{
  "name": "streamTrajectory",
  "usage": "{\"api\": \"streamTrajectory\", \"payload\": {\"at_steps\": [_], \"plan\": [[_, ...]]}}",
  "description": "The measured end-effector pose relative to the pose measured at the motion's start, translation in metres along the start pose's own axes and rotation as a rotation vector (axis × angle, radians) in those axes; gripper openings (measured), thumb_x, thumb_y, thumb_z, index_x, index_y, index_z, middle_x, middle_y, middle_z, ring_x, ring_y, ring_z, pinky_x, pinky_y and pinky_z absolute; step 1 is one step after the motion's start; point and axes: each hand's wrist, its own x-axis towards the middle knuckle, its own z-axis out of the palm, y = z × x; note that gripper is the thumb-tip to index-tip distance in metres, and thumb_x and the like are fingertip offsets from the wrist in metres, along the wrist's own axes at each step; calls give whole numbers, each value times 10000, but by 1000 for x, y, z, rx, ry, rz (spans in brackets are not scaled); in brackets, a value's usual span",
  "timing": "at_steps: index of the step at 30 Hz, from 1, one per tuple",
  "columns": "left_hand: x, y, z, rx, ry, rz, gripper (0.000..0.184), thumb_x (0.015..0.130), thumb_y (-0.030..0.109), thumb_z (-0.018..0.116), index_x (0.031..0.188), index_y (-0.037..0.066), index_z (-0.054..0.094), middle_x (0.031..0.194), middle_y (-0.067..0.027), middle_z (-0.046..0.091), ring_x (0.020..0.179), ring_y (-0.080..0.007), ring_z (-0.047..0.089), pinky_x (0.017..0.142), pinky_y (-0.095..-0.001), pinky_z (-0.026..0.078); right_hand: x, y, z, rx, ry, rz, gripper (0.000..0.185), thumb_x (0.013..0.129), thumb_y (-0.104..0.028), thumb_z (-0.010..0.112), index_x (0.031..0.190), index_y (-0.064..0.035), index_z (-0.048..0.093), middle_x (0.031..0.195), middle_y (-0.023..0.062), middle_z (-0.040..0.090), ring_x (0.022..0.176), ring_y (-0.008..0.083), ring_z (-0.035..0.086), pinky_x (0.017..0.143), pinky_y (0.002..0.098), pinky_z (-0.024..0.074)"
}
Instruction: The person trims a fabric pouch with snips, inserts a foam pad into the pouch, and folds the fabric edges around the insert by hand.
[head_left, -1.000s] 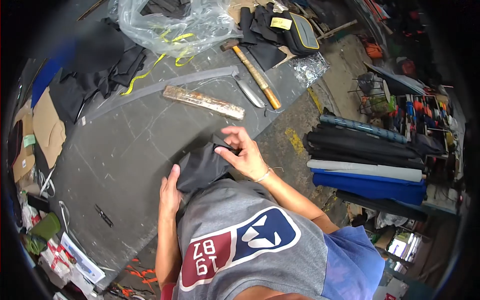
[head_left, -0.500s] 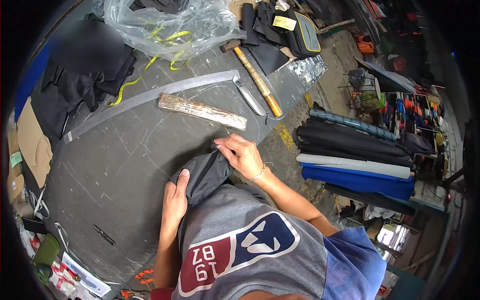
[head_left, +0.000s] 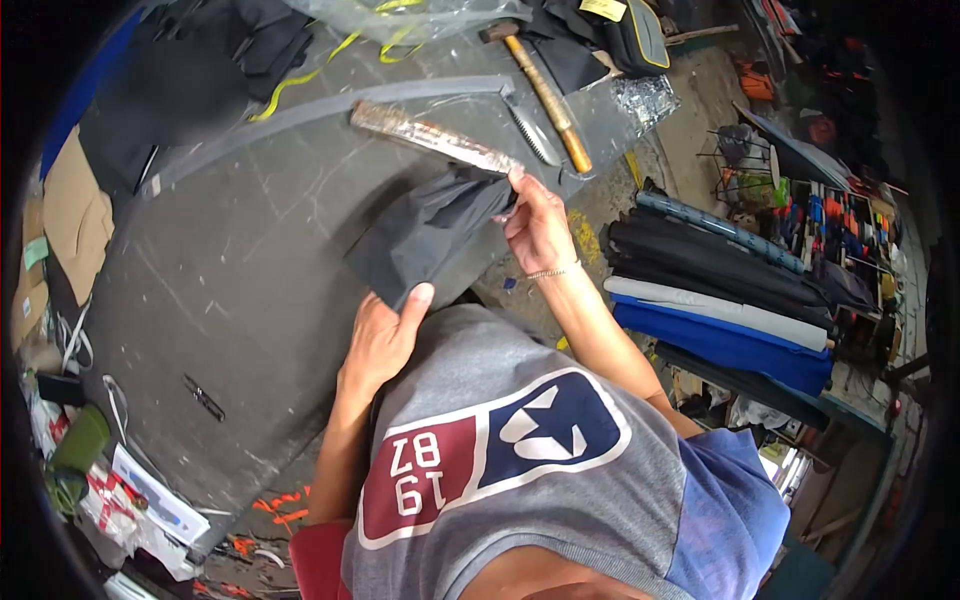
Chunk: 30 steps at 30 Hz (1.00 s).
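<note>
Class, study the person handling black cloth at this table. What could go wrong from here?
1. The toothed blade lies near the right hand; a careless reach might cause a cut.
2. The hammer has its handle near the edge of the table, so a bump could knock it off.
3. The far end of the black cloth seems close to the worn bar and might snag there.

Hammer (head_left: 548, 97) beside knife (head_left: 533, 132); yellow tape measure (head_left: 314, 74) near clear plastic (head_left: 450, 18); stacked rolls (head_left: 715, 258) beyond table (head_left: 220, 290).
</note>
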Motion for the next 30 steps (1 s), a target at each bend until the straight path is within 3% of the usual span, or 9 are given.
{"api": "streamTrajectory", "payload": {"at_steps": [3, 7, 11, 14, 17, 22, 24, 28, 30], "plan": [[-17, 2, -3, 161, 15, 50, 445, 1052, 344, 520, 1244, -36, 645, 1271, -274, 650, 1203, -466, 586, 1040, -497, 445, -11, 14, 7, -130, -127, -323, 161, 911, -162, 767, 1038, -72, 729, 926, 10, 677, 859, 62, 626, 760, 235, 517], [-48, 3, -19, 157, -15, 1, 450, 1048, 337, 528, 1237, -54, 646, 1275, -289, 644, 1191, -477, 588, 1037, -497, 446, -62, -4, 34, -1143, -322, -899, 412, 806, -98, 848, 1199, -65, 729, 1096, 82, 688, 1045, 200, 653, 911, 334, 534], [-77, 8, -33, 33, -83, -97, 484, 1047, 358, 527, 1231, -74, 646, 1284, -304, 634, 1206, -485, 577, 1057, -490, 435, -77, 29, 41, -1242, -340, -1004, 263, 850, -79, 789, 1113, -80, 772, 846, 112, 683, 762, 262, 673, 692, 352, 539], [-101, 2, -41, 149, -70, -134, 527, 1045, 397, 525, 1243, -76, 644, 1284, -310, 633, 1241, -479, 554, 1091, -490, 403, -86, 54, 43, -1306, -302, -897, 168, 924, -189, 740, 1045, -76, 771, 853, 128, 683, 783, 306, 675, 688, 371, 539], [-119, 3, -50, 196, -45, -85, 557, 1043, 409, 527, 1259, -93, 630, 1356, -324, 579, 1293, -490, 500, 1121, -497, 370, -102, 62, 47, -1631, -282, -421, 297, 986, -326, 662, 1064, -54, 749, 872, 109, 727, 804, 293, 703, 723, 413, 540], [-130, -10, -67, 175, -36, 40, 569, 1028, 388, 549, 1251, -132, 611, 1355, -352, 567, 1307, -489, 498, 1139, -493, 360, -109, 76, 23, -370, -188, -66, 345, 1013, -261, 623, 1053, 71, 710, 931, 13, 734, 851, 135, 650, 831, 311, 522], [-134, -17, -64, 195, 28, 96, 523, 1030, 366, 549, 1232, -108, 637, 1325, -342, 587, 1286, -495, 505, 1136, -508, 360, -111, 64, 12, -289, -273, 7, 346, 1013, -260, 627, 1086, 66, 715, 1003, 43, 744, 890, 121, 655, 861, 289, 515], [-133, -14, -67, 308, -66, 171, 485, 1013, 331, 576, 1135, -130, 665, 1213, -343, 640, 1205, -499, 562, 1100, -501, 404, -140, 59, 32, -760, -243, -34, 401, 997, -388, 663, 975, 7, 730, 916, -3, 722, 804, 62, 614, 760, 240, 496], [-132, -12, -68, 361, -147, 205, 468, 1001, 323, 595, 1073, -133, 676, 1132, -340, 656, 1125, -496, 593, 1056, -501, 435, -131, 64, 26, -959, -255, 51, 392, 993, -420, 669, 825, -67, 705, 726, -93, 561, 664, 36, 468, 603, 245, 372]]}}
